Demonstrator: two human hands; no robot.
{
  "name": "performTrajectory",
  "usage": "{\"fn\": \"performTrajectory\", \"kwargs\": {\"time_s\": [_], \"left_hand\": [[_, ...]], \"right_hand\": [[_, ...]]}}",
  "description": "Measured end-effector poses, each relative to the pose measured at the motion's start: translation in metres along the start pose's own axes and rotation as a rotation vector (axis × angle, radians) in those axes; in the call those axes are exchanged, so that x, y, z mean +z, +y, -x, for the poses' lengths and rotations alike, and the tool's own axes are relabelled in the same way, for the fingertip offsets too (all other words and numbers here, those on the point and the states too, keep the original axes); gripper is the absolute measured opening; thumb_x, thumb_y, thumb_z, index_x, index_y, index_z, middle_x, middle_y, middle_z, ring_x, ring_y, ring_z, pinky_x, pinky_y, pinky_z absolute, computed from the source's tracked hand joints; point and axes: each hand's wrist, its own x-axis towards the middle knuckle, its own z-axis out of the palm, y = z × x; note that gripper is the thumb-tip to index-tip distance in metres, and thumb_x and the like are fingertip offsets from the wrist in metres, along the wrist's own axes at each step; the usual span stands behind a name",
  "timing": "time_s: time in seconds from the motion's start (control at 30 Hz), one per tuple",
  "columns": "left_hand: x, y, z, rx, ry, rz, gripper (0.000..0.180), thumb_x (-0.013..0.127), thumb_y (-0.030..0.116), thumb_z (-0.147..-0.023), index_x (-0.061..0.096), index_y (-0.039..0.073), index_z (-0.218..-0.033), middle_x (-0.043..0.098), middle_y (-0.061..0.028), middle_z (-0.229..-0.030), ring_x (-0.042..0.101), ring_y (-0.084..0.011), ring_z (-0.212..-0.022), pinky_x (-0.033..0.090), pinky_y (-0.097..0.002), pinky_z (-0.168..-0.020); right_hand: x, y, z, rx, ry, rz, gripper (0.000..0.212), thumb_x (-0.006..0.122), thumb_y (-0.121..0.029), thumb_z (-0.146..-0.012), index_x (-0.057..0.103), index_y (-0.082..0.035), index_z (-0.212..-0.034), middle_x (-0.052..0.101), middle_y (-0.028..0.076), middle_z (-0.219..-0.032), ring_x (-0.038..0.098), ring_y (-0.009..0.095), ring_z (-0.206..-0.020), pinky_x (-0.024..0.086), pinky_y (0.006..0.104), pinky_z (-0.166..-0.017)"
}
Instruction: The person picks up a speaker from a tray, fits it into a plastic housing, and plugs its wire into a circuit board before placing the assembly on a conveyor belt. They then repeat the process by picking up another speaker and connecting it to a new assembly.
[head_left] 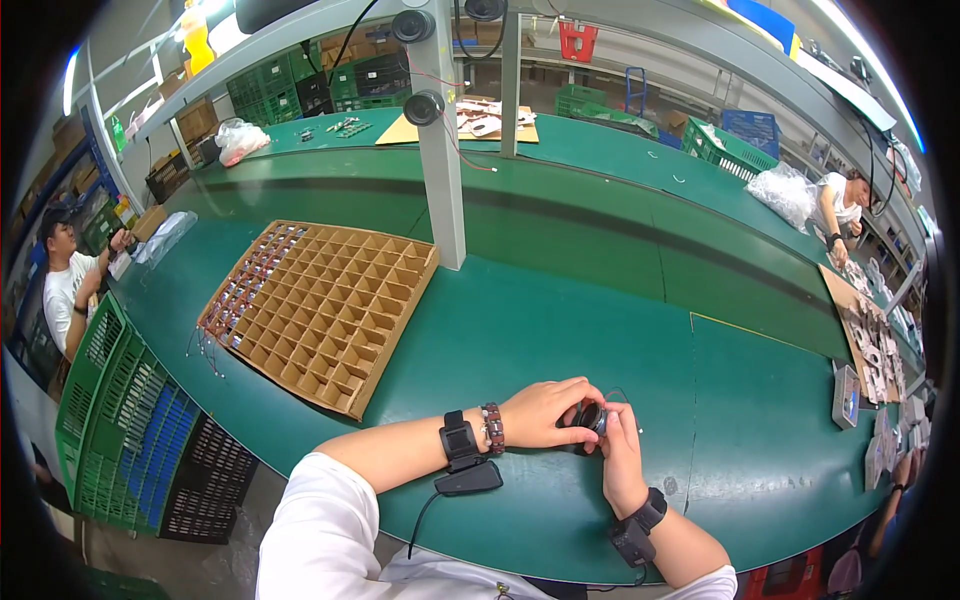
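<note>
Both of my hands meet over the green tabletop, closed around a small round black part (591, 418) that looks like a little speaker. My left hand (545, 413) curls over it from the left, thumb and fingers wrapped about its side. From the right, my right hand (623, 458) pinches its edge. A thin dark wire (618, 391) runs from the part, ending in a small pale tip. The fingers cover much of the part. To the left lies a cardboard divider tray (335, 305); its left rows hold small wired parts (262, 262), and its other cells look bare.
A grey post (442, 190) rises behind the tray, with round black speakers (424, 108) on it. Green crates (110, 420) stand at the left. A grey box (845, 395) and a board of pale parts (870, 335) lie right. People work at both sides.
</note>
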Motion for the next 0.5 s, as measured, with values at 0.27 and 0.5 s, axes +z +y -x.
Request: {"fn": "performTrajectory", "kwargs": {"time_s": [0.27,0.5], "left_hand": [[0.0006,0.0000,0.0000,0.011,0.005,-0.009,0.043,0.071,0.034,-0.080,0.054,0.010,-0.111,0.050,-0.0036,-0.082,0.054,-0.0176,-0.069,0.044,-0.0318,-0.063],[0.0001,0.0009,-0.0001,0.003,-0.004,-0.029,0.044,0.072,0.035,-0.080,0.054,0.010,-0.110,0.050,-0.0036,-0.080,0.054,-0.0178,-0.069,0.044,-0.0321,-0.063]], "right_hand": [[-0.0016,0.0009,0.0001,-0.007,-0.021,0.027,0.023,0.037,-0.027,-0.102,0.047,-0.007,-0.107,0.053,0.002,-0.088,0.049,0.009,-0.072,0.041,0.0236,-0.065],[-0.0038,0.0021,0.0001,0.006,-0.038,0.066,0.026,0.036,-0.030,-0.102,0.047,-0.008,-0.108,0.053,0.003,-0.090,0.049,0.010,-0.074,0.041,0.0241,-0.066]]}}
